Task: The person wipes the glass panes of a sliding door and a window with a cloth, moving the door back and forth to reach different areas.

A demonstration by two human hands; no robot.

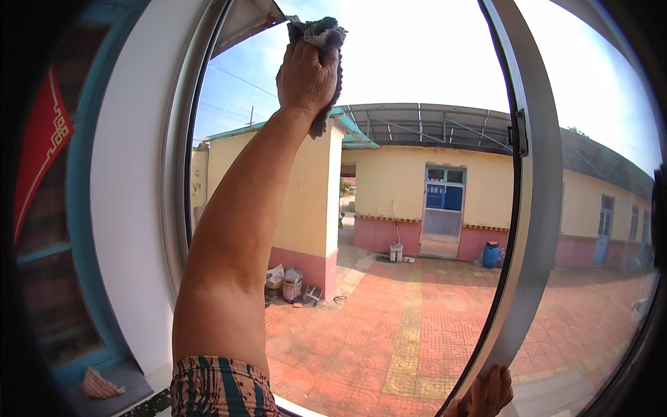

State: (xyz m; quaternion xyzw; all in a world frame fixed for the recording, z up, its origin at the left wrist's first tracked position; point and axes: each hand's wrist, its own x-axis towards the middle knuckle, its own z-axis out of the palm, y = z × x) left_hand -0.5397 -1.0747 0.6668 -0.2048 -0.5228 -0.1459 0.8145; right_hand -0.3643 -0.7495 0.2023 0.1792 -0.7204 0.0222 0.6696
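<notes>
Left hand: one, raised high at the end of a bare forearm; this hand (304, 82) shows its back, its fingers bent and pressed together on a bunched cloth, thumb along its right side.
Grey cloth: one piece (321, 35), gathered at the fingertips near the top of the window opening, a strip hanging down beside the wrist; whether it touches glass cannot be told.
Right hand: one, low at the right (488, 395), fingers close together and curled around the window frame (542, 208); the thumb's place is unclear.
Sleeve: one cuff in view (221, 389), patterned in tan and dark green.
Markings: the white bucket (292, 285) outside carries print too small to read; one red decoration (45, 146) at the left has a gold line pattern.
Across the courtyard: one blue barrel (490, 255), right of a blue-framed door (442, 208).
Sill: one crumpled pinkish piece (102, 384), lower left.
</notes>
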